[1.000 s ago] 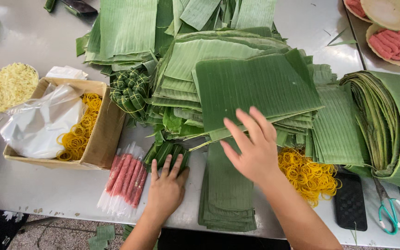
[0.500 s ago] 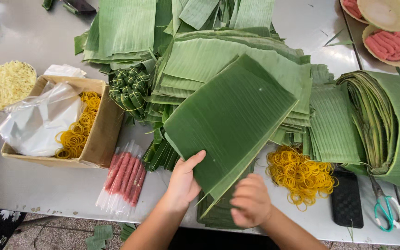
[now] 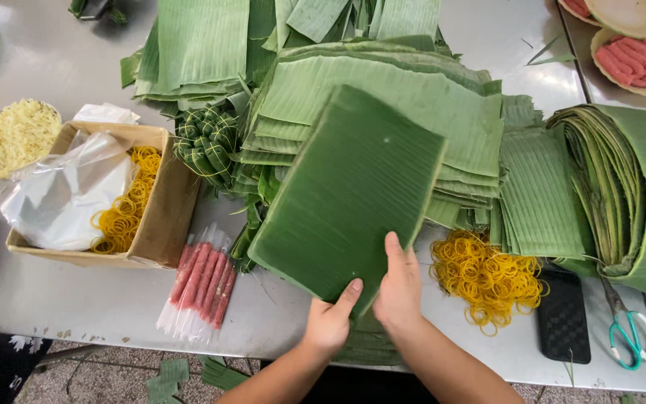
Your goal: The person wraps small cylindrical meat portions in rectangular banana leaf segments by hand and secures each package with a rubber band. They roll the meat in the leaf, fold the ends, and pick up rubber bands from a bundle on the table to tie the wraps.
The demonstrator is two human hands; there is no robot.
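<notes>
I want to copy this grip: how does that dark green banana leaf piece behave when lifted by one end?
The banana leaf piece, held by left hand and right hand, stays flat, so probably fairly stiff. It looks thin, likely light. Its ribbed grain suggests it may split.

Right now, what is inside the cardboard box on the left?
The cardboard box holds yellow rubber bands and a clear plastic bag. The bag covers most of the inside, so anything beneath it is hidden.
</notes>
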